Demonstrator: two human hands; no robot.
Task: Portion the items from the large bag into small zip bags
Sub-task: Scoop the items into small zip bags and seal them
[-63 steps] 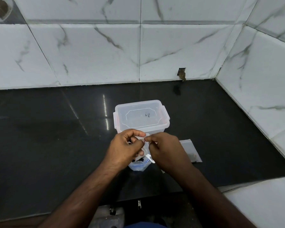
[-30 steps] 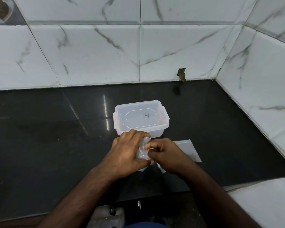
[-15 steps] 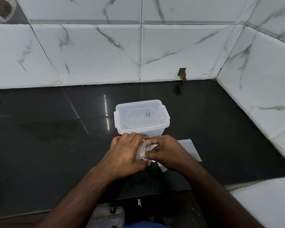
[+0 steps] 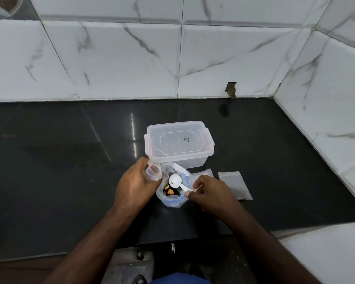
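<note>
The large clear bag stands open on the black counter, with dark and orange pieces inside. My left hand grips a small clear zip bag, its mouth held open just left of the large bag. My right hand pinches the handle of a white plastic scoop, whose bowl sits over the large bag's opening. Two more small zip bags lie flat on the counter: one to the right and one partly behind my right hand.
A clear lidded plastic container stands just behind the bags. The black counter runs to marble-tiled walls at the back and right. Its front edge is below my forearms.
My hands were together working the small zip bag's top. Now they have parted: the left keeps the small bag open, the right holds the white scoop over the large bag.
</note>
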